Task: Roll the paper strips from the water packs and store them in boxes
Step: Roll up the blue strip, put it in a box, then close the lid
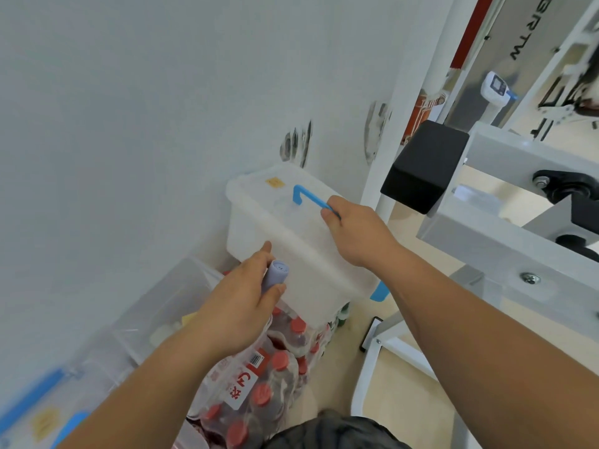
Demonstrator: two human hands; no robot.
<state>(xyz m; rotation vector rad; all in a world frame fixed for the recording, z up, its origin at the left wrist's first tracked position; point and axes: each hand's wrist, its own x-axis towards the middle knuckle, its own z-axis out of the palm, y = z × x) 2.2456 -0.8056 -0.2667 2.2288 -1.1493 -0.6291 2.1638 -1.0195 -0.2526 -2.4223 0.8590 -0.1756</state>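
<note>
My left hand (241, 306) grips a rolled pale paper strip (275, 276), its open end pointing up toward a translucent white storage box (259, 222). The box sits tilted above shrink-wrapped water packs (259, 384) with red caps and a white label strip. My right hand (355, 231) grips the blue handle (308, 197) on the box's lid. The lid looks closed.
Another clear box (155, 319) stands against the white wall at the left, and a blurred one with blue parts (45, 413) sits at the lower left. A white metal frame with a black pad (424, 166) crowds the right side. The floor is beige.
</note>
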